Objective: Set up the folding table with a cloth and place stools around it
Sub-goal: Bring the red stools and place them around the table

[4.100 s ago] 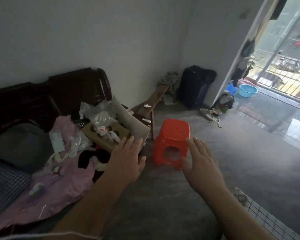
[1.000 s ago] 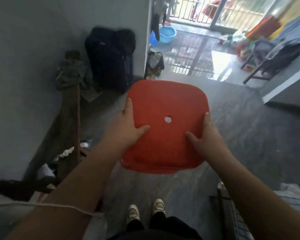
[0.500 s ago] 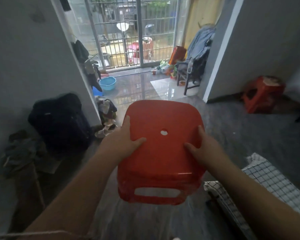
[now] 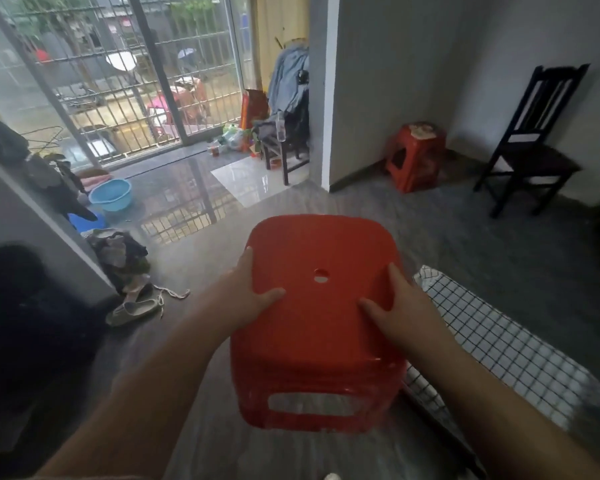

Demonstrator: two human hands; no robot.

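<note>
I hold a red plastic stool (image 4: 321,327) upright in the air in front of me, its seat with a small centre hole facing up. My left hand (image 4: 246,299) grips its left edge and my right hand (image 4: 400,310) grips its right edge. Just right of the stool, the table under a white cloth with a black grid (image 4: 499,344) runs toward the lower right. A second red stool (image 4: 414,157) stands on the floor by the far wall corner.
A dark wooden chair (image 4: 530,140) stands at the far right wall. A black suitcase (image 4: 32,327) sits at the left, with shoes (image 4: 136,308) and a clothes pile nearby. A blue basin (image 4: 111,195) lies by the barred balcony door. Grey floor lies ahead.
I reached for the stool on the floor, lifted it with both hands and turned right; the view now faces the balcony and the far corner with the second stool and chair.
</note>
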